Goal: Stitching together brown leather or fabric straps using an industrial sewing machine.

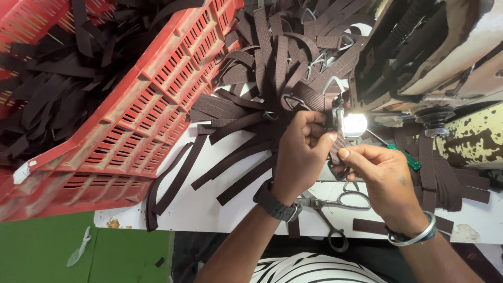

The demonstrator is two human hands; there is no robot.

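under the lamp (354, 124): left hand (299, 152) and right hand (381, 175) both pinching the brown strap (335, 144); better kept taut, flat, fingertips clear.

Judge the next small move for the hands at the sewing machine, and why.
Probably feed the folded strap a little further under the needle: both the left hand and right hand pinch it right at the lit presser foot, metal ring already threaded.

Bright daylight, glaring machine lamp (354, 124), sharp focus, warped edges
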